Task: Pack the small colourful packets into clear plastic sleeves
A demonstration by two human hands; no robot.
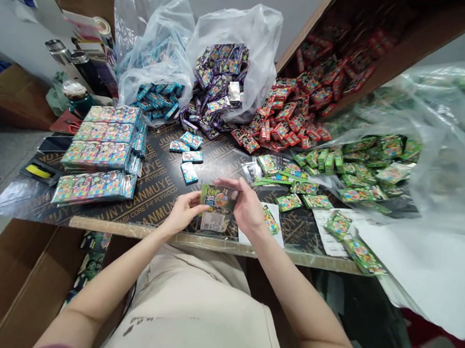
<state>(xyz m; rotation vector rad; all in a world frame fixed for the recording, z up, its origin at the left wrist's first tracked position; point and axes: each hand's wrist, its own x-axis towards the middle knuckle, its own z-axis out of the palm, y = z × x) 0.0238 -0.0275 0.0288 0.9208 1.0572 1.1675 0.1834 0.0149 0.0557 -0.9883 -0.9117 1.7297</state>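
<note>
A clear plastic packet with a green and black printed header [214, 199] is held upright just above the front of the table. My left hand [184, 211] pinches its left edge between thumb and fingers. My right hand [249, 210] stands at the packet's right side, fingers stretched out along its top edge and palm turned toward it. Under and beside my right wrist, a small green packet [271, 220] lies on a white sheet [245, 235]. Several small blue boxes [193, 156] lie on the dark tabletop beyond my hands.
Stacked multicoloured packs [97, 154] stand at left. Behind are blue packs [156, 100], purple packs [217, 85] in a plastic bag [263, 35], and heaped red packs [290, 114] spilling from a carton [308, 22]. Green packs [357, 175] spread at right. The table's front edge [128, 229] is taped.
</note>
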